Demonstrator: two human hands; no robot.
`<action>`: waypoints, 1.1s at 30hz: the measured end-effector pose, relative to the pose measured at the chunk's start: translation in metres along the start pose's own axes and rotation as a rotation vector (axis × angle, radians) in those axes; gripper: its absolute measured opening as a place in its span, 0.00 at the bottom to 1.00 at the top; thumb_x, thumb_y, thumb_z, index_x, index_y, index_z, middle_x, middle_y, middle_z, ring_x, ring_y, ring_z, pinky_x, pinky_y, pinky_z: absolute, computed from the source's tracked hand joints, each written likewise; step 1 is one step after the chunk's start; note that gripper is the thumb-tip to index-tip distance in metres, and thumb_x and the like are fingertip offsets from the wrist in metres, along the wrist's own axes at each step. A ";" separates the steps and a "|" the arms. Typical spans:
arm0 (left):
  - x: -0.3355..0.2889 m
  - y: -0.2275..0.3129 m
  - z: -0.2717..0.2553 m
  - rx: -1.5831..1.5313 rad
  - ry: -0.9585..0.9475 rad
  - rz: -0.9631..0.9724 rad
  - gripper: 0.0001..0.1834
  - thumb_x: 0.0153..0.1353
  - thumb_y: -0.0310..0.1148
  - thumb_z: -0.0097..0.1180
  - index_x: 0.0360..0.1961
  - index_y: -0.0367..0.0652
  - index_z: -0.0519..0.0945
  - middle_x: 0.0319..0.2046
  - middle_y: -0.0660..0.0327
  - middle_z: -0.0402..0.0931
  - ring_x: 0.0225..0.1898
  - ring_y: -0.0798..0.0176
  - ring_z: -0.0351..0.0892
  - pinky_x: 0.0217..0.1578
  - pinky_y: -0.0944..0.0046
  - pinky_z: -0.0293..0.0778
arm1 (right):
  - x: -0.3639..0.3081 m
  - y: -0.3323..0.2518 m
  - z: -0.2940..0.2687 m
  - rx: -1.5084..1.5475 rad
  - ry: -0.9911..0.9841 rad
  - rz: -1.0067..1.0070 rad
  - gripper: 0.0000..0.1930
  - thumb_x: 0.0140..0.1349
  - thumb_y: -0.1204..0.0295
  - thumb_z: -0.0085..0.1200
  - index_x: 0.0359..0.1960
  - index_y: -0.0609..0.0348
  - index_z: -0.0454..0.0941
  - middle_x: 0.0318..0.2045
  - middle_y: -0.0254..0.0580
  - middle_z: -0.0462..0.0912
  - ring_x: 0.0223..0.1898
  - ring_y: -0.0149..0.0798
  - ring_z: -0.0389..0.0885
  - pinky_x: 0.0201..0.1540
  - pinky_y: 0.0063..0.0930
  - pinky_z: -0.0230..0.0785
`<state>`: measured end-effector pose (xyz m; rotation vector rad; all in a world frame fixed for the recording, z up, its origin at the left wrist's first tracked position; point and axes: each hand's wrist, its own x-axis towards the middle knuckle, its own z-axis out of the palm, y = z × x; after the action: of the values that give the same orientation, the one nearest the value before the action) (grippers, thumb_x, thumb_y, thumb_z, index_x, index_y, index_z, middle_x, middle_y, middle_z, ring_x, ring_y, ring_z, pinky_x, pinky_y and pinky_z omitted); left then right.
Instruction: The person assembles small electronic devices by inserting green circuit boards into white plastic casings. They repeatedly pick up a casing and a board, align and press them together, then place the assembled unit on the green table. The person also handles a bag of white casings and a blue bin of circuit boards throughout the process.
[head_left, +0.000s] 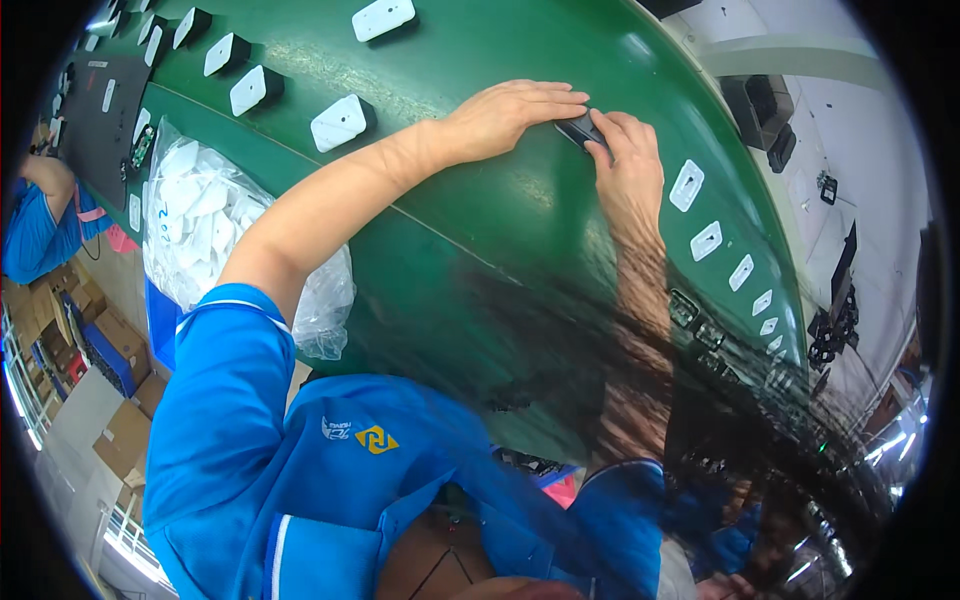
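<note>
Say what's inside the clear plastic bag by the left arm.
Flat white pieces lie piled in the clear plastic bag. Those beneath are hidden, and the left arm covers part of the bag.

Two hands, one left hand (505,115) and one right hand (630,165), at one dark piece (574,130). Six white plates (687,186) in a row at right. Five larger white-topped black blocks (339,122) at far left; smaller ones beyond, too tiny to count. One clear bag (326,310), its white parts (188,212) too heaped to number. One dark mat (92,140), one green circuit board (142,148), one blue bin (160,322), one green worktop (480,215).
</note>
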<state>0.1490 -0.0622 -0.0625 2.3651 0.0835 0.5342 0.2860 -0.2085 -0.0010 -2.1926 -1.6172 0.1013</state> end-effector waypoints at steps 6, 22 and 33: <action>-0.008 -0.002 0.002 0.098 0.010 0.060 0.32 0.51 0.14 0.45 0.59 0.48 0.72 0.61 0.64 0.68 0.62 0.59 0.67 0.61 0.59 0.64 | -0.002 0.003 0.007 -0.091 0.000 -0.128 0.18 0.51 0.78 0.57 0.46 0.58 0.78 0.42 0.37 0.78 0.43 0.42 0.74 0.43 0.33 0.73; 0.037 0.005 0.013 0.304 0.039 0.048 0.18 0.54 0.35 0.58 0.44 0.37 0.74 0.44 0.52 0.75 0.47 0.50 0.74 0.45 0.58 0.72 | 0.025 0.035 0.013 0.219 -0.005 0.181 0.14 0.54 0.69 0.58 0.43 0.54 0.81 0.45 0.39 0.79 0.49 0.47 0.73 0.51 0.38 0.68; 0.075 -0.025 -0.050 -0.304 -0.178 -0.925 0.23 0.64 0.46 0.52 0.42 0.31 0.77 0.27 0.56 0.80 0.27 0.67 0.79 0.30 0.69 0.76 | -0.158 0.050 -0.069 -0.274 0.369 0.543 0.10 0.63 0.69 0.49 0.44 0.51 0.81 0.44 0.42 0.78 0.47 0.46 0.73 0.50 0.39 0.66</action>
<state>0.1995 0.0036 -0.0188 1.7997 0.8897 -0.1126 0.3003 -0.3862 0.0150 -2.6126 -0.8540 -0.3700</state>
